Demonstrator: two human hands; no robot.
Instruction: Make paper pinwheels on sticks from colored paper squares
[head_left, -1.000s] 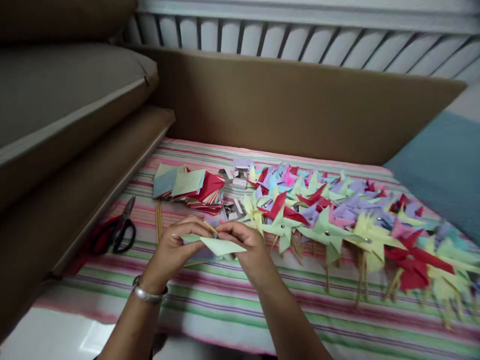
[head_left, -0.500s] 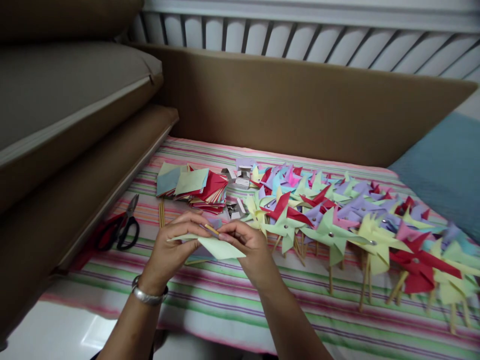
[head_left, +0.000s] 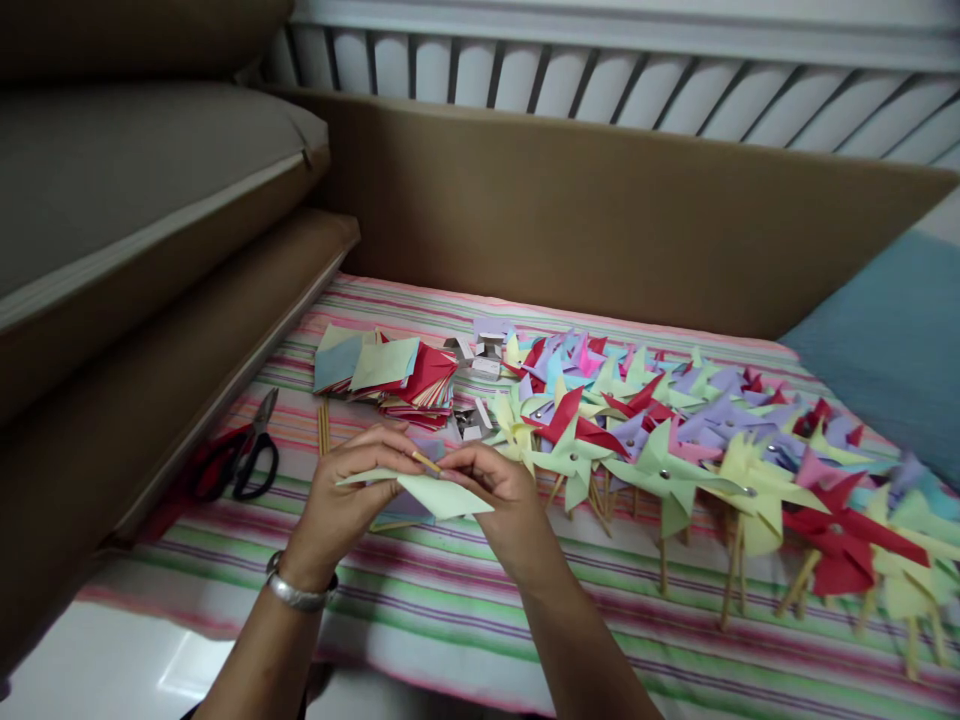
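Observation:
Between my two hands is a pale green paper pinwheel (head_left: 442, 497), with a thin wooden stick (head_left: 427, 462) behind it. My left hand (head_left: 367, 462) pinches the paper's left side and the stick. On the other side, my right hand (head_left: 491, 474) is closed round the right end of the stick and the paper's edge. Where thumb and fingers meet, the fastening point is hidden. Just beyond my hands lie stacks of coloured paper squares (head_left: 386, 362) and small opened boxes of metal pins (head_left: 472, 420).
Finished pinwheels (head_left: 664, 474) in many colours cover the right side of the striped cloth (head_left: 420, 610). Black-handled scissors (head_left: 256, 462) lie at left beside a few loose sticks (head_left: 323, 430). Brown cushions (head_left: 187, 300) rise on the left, a brown board (head_left: 585, 210) at the back.
My hands keep nearly the same place and grip. The stick between them has tilted slightly, and a little more of it shows. The view has shifted very slightly.

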